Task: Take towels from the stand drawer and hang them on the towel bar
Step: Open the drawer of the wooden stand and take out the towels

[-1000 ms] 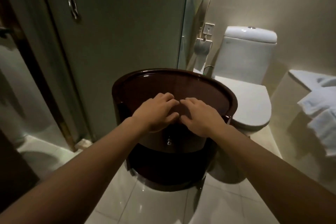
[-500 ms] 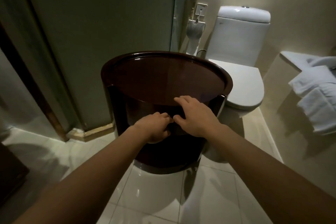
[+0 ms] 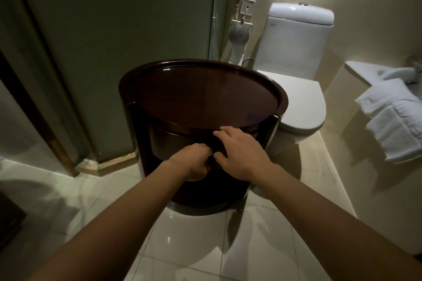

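Observation:
A round dark wooden stand [image 3: 203, 91] rises from the tiled floor in front of me. Its curved drawer front [image 3: 178, 143] sits just under the top and looks closed. My left hand [image 3: 194, 163] is curled into a fist at the middle of the drawer front, where the small knob is, and hides it. My right hand [image 3: 242, 153] lies beside it on the drawer front with its fingers spread, holding nothing. White folded towels [image 3: 392, 116] hang over a ledge at the right. I see no towel bar.
A white toilet [image 3: 299, 89] with its lid down stands right behind the stand. A toilet-roll holder [image 3: 239, 32] hangs on the wall next to a frosted glass shower door [image 3: 118, 29] at the left. Pale floor tiles [image 3: 194, 246] lie below my arms.
Both hands came down from the stand's top rim to the drawer front. My left hand has curled shut where the knob showed earlier. The view tipped downward.

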